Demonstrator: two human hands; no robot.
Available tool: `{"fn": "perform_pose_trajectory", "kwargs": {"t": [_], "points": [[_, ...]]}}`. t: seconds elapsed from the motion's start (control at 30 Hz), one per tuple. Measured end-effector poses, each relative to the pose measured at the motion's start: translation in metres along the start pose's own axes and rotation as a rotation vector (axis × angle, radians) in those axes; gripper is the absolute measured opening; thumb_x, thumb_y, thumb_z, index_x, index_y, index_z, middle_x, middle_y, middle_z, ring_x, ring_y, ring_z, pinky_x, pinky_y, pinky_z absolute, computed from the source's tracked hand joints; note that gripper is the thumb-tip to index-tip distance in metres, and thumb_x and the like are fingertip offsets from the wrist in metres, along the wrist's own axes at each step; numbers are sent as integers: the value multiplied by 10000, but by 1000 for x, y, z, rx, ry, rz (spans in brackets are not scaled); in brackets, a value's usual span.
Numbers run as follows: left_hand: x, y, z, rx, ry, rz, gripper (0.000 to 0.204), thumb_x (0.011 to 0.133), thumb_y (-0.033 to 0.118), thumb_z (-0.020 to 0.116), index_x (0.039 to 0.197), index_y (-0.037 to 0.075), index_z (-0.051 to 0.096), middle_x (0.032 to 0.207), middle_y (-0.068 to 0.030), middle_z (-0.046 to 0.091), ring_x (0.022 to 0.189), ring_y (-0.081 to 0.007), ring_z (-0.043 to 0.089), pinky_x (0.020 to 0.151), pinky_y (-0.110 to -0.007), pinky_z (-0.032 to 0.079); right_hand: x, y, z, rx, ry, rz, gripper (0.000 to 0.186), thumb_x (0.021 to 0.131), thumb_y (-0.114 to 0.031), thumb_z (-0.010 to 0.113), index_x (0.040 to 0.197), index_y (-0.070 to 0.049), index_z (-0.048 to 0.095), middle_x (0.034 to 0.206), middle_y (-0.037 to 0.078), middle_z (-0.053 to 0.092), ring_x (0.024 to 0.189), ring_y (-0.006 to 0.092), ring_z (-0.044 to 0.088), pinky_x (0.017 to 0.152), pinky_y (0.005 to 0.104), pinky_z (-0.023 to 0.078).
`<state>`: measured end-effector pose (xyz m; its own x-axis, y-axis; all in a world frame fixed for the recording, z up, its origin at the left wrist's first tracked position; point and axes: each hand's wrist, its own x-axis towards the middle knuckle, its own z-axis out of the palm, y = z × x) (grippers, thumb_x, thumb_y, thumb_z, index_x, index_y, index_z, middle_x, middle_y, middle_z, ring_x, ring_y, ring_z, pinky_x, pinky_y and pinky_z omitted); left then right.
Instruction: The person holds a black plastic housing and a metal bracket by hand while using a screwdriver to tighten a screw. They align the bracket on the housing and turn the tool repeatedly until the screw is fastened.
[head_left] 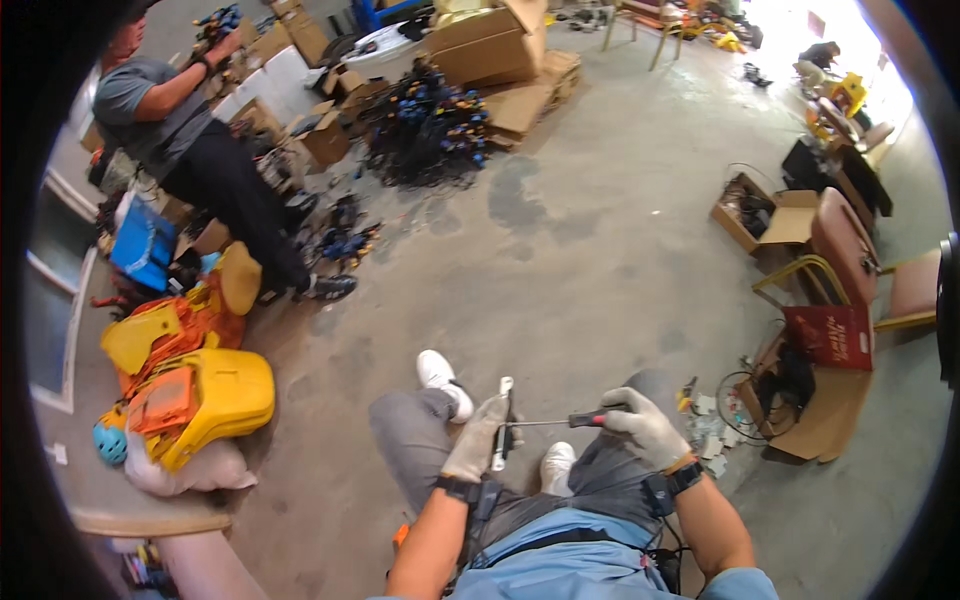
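Note:
My left hand (480, 440), in a pale work glove, is closed around a narrow white and black bar-shaped part (502, 425), held upright over my lap. In my right hand (642, 428), gloved too, is a screwdriver (585, 419) with a black and red handle. Its long metal shaft points left, and the tip meets or nearly meets the part; the exact contact is too small to tell. Dark bands with small boxes sit on both my wrists. Below the hands are my grey trousers (410, 430) and white shoes (437, 372).
Yellow and orange plastic shells (230, 395) lie at left near a standing person (190, 150). A tangled cable heap (425, 125) and cardboard boxes (490, 45) stand at the back. On the right are an open carton (830, 410), scattered scraps (710, 440) and chairs (840, 245). Another person crouches far right.

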<state>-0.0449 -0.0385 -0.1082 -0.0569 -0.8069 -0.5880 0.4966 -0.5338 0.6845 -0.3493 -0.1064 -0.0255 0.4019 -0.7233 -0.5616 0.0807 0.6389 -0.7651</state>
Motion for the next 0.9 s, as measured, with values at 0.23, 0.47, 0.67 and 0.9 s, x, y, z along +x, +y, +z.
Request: {"fn": "perform_pose_trajectory", "kwargs": {"t": [0.23,0.47,0.67,0.9], "points": [[-9,5,5,-1,114,82,386,1053,469,627,1014,86,644,797,-50,670,618,-157,683,550,-322,620,26,39,-19,-578,-43,-207,581,1092,-449,508,1403,35,594,1341,173,663,1273,240,601,1108,341,445],[0,-9,-13,-54,96,44,414,1031,502,648,1020,91,604,843,-73,673,616,-177,691,513,-353,618,19,25,-7,-232,-49,12,398,1059,-310,563,1290,4,646,1103,42,653,966,127,598,889,285,506],[4,-7,-11,-47,72,25,368,1030,484,658,1092,123,624,852,-74,665,651,-207,690,566,-395,617,28,38,-17,-234,-77,-65,529,1051,-380,615,1381,30,561,1135,44,621,959,114,620,858,268,529],[3,-9,-13,-7,27,24,461,1000,517,689,1051,61,650,857,-78,674,691,-201,701,615,-408,641,16,24,-11,-377,-18,115,512,1066,-435,542,1276,11,681,1091,49,684,978,164,601,928,311,481]]}}
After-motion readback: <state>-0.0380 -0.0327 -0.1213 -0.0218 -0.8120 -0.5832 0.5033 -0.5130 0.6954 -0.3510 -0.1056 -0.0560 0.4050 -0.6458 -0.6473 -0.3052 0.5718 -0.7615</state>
